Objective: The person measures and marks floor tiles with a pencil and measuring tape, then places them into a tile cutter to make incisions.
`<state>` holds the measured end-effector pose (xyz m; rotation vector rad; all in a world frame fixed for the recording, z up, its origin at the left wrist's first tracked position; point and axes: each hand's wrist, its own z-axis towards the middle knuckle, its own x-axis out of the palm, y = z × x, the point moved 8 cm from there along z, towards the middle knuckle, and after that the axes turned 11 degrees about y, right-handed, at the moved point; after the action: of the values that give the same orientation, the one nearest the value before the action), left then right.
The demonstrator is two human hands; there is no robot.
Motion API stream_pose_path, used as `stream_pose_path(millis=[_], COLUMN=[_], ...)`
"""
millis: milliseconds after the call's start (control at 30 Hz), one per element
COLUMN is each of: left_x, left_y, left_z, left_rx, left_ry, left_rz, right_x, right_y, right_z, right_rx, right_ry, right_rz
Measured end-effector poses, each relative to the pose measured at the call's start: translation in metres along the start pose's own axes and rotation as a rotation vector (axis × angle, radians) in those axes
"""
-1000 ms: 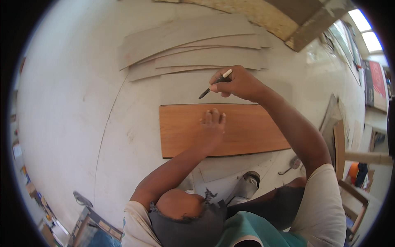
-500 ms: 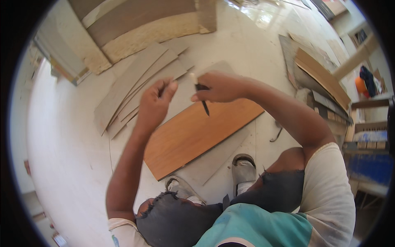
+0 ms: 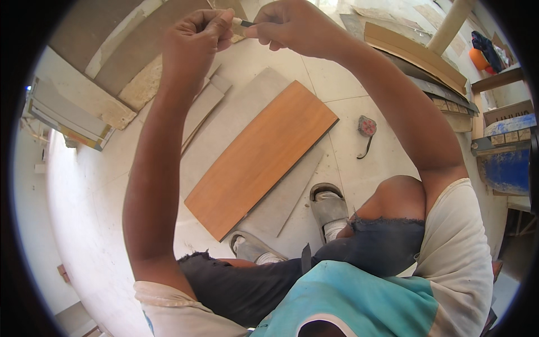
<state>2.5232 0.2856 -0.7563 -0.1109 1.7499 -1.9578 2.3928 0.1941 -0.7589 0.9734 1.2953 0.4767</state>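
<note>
Head view, nearest first: the person crouches in torn dark shorts and a teal and cream shirt, grey worn shoes (image 3: pixel 328 208) planted on the pale dusty floor (image 3: pixel 101 185), both forearms raised toward the top of the picture. Between the shoes and the hands an orange-brown wood-look plank (image 3: pixel 264 154) lies slanted on the floor over pale grey planks (image 3: pixel 238 109), and a small red and grey tape measure (image 3: pixel 366 126) lies well apart to its right. Up high, the left hand (image 3: pixel 193 36) is curled closed and pinches the light tip of a slim dark pencil (image 3: pixel 242 23), while the right hand (image 3: pixel 289 25) grips the other end; the two hands almost touch. By my judgement the marking tool is being readied, its tip picked at or cleaned, and the next move calls for bringing it down to the orange plank with a steady hand. Most of the pencil is hidden inside the fingers, and the stacked boards (image 3: pixel 415 53) beyond are cut off and bent by the lens.
</note>
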Motion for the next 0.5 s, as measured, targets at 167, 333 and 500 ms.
stream_pose_path(millis=[167, 333, 500], left_x=[0.002, -0.006, -0.015], left_y=[0.018, 0.023, 0.023], left_z=[-0.019, -0.034, -0.045], left_rx=[-0.007, -0.059, -0.085], left_ry=[0.039, 0.110, 0.118], left_rz=[-0.069, -0.087, 0.033], right_x=[0.024, 0.046, 0.062], right_y=[-0.004, -0.001, -0.019], right_z=[-0.005, -0.005, 0.012], right_rx=[-0.049, -0.021, -0.010], right_ry=[-0.022, 0.144, 0.190], right_rz=[-0.068, 0.140, 0.299])
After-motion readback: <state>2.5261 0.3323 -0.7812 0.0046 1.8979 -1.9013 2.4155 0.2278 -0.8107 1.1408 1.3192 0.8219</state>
